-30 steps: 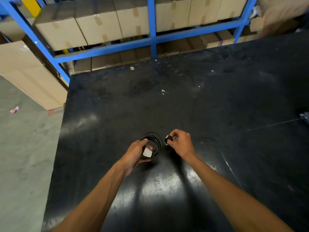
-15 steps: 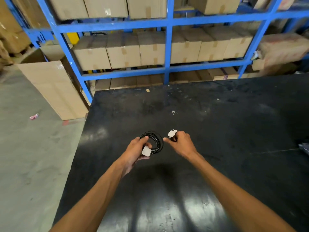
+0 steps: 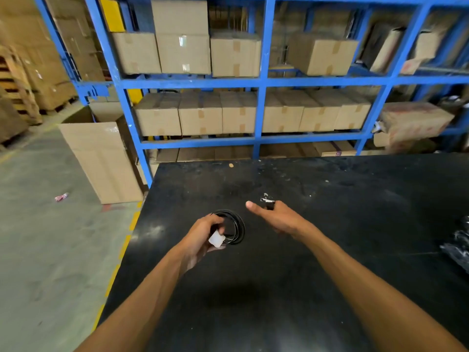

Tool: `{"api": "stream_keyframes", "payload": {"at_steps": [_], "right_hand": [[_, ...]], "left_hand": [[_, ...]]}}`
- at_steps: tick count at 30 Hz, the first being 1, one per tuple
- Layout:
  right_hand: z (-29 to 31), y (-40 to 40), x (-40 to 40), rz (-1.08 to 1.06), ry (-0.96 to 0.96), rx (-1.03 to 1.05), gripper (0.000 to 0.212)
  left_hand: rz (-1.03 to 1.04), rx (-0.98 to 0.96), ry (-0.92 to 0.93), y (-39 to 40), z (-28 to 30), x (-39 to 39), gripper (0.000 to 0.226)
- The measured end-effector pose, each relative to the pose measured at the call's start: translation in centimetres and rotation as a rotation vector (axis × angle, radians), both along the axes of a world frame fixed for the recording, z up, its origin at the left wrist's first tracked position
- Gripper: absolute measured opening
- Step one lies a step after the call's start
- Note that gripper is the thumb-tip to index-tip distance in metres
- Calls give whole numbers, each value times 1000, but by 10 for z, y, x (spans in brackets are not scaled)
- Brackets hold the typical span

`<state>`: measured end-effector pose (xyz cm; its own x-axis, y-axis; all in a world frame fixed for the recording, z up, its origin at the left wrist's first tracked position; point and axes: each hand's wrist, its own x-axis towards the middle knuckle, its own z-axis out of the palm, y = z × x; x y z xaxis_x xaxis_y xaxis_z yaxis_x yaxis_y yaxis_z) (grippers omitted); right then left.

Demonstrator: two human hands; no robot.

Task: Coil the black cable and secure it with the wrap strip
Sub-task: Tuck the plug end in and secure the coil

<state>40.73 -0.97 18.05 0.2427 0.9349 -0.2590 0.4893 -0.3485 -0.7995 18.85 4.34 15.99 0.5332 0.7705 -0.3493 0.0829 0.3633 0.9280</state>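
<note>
Since a moment ago the right hand [image 3: 276, 217] has drawn away from the black cable [image 3: 234, 227], pinching the wrap strip [image 3: 267, 201], while the left hand [image 3: 206, 231] grips the coil above the table [image 3: 330, 250], whose loops may spring loose if that grip slackens.

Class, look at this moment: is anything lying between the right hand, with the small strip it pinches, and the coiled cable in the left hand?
Nothing visible: only bare black table separates the right hand from the coiled cable that the left hand grips.
</note>
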Motion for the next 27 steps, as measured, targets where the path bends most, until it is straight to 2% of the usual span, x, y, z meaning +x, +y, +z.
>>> {"api": "stream_keyframes", "payload": {"at_steps": [3,5,7,10,13,15,17,19,24,27], "right_hand": [[8,-10,-4,40,-93,-70,75],[7,-17,-3,129,-152,-139,66],[3,-24,-3,188,-176,-132,56],[-2,-33,-5,223,-239,-114,51],[-2,-37,-11,172,-252,-69,56],[-1,-39,-14,123,-221,-129,57],[-1,-39,-15,93,-167,-218,46],[-2,-39,-16,71,-201,-224,34],[-8,-45,-13,200,-199,-225,42],[-12,-45,-13,161,-234,-206,33]], "left_hand": [[20,-56,-12,-9,6,-5,22],[33,-75,0,-13,7,-6,24],[25,-97,-5,-17,9,-8,19],[-3,-144,-30,-22,12,-12,7],[-27,-135,-9,-25,14,-15,7],[-33,-127,5,-26,16,-15,8],[-23,-131,9,-26,17,-15,6],[-9,-130,12,-27,19,-15,6],[7,-128,14,-27,20,-15,6],[3,-128,18,-28,20,-15,7]]}}
